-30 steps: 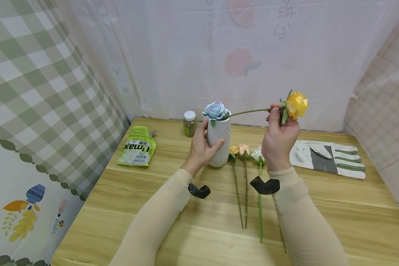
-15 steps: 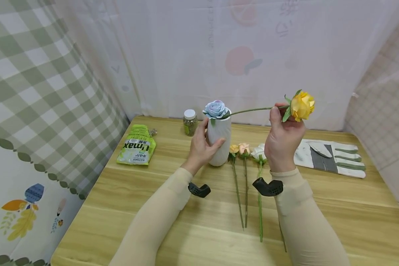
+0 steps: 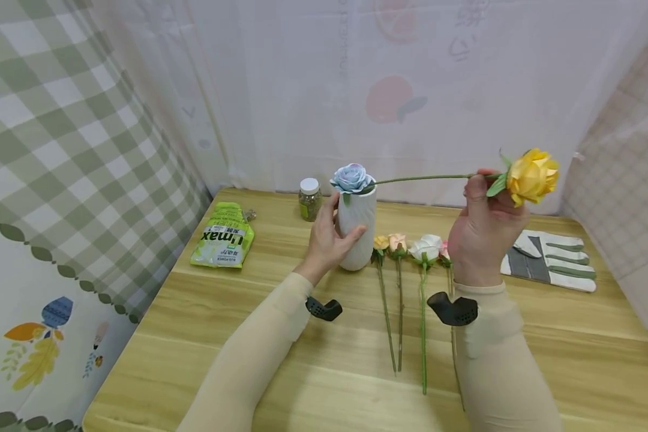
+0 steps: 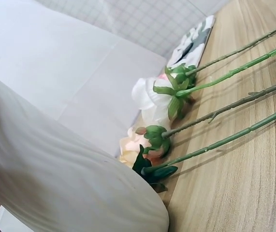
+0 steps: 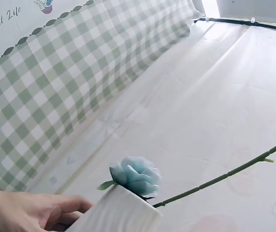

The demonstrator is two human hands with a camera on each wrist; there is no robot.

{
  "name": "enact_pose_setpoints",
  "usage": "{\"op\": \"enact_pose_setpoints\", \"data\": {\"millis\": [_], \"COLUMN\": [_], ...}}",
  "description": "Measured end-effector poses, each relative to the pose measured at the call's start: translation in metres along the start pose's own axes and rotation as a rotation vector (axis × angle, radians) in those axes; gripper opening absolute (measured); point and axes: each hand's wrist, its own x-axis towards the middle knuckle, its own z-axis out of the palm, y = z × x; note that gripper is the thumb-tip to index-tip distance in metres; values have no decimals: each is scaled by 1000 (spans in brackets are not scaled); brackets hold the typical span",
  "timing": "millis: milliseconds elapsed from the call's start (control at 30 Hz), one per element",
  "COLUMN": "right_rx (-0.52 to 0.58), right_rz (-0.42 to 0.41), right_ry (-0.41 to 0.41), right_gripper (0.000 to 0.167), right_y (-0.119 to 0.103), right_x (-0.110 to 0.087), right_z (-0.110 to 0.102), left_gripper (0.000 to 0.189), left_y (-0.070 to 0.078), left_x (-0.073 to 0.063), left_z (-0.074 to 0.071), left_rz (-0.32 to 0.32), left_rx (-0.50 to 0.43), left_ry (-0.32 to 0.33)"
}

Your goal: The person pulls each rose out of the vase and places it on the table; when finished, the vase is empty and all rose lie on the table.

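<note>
My left hand point(image 3: 328, 240) grips a white ribbed vase point(image 3: 359, 234) that leans a little on the table. A pale blue rose point(image 3: 352, 178) sits in the vase mouth, its head over the rim. Up to the right, my right hand point(image 3: 488, 231) pinches the stem of a yellow rose point(image 3: 533, 177) just below the bloom. That stem point(image 5: 215, 181) runs nearly level leftward, its end right at the vase rim in the right wrist view. In the left wrist view the vase point(image 4: 70, 169) fills the lower left.
An orange rose point(image 3: 380, 242), a peach rose point(image 3: 397, 242), a white rose point(image 3: 425, 248) and a pink rose point(image 3: 445, 251) lie in a row. A work glove point(image 3: 553, 264) is at right; a green pouch point(image 3: 224, 237) and a lidded jar point(image 3: 309, 201) are at left.
My right hand has moved to the right with the yellow rose, and more of its stem now shows beyond the vase rim. The pink rose has come into sight. My left hand stays on the vase.
</note>
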Motion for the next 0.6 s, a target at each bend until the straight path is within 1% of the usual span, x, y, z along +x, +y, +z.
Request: {"op": "enact_pose_setpoints", "data": {"millis": [67, 167, 233, 300, 400, 467, 600], "right_rx": [41, 70, 87, 107, 109, 93, -5], "right_rz": [-5, 13, 31, 60, 93, 113, 148], "right_ry": [29, 98, 162, 233, 290, 278, 195], "right_gripper": [36, 21, 15, 13, 14, 15, 19], "right_y": [-8, -21, -30, -41, -52, -56, -55], "right_x": [6, 14, 20, 26, 31, 29, 18], "right_z": [-2, -12, -26, -42, -68, -83, -107], "left_gripper": [82, 82, 81, 81, 82, 82, 82], "left_y": [0, 0, 1, 2, 3, 3, 3], "left_x": [0, 0, 0, 0, 0, 0, 1], "left_z": [0, 0, 0, 1, 1, 1, 1], "left_rz": [5, 10, 11, 10, 2, -2, 5], "left_rx": [3, 0, -5, -9, -5, -3, -4], "left_ry": [9, 17, 10, 3, 3, 5, 7]}}
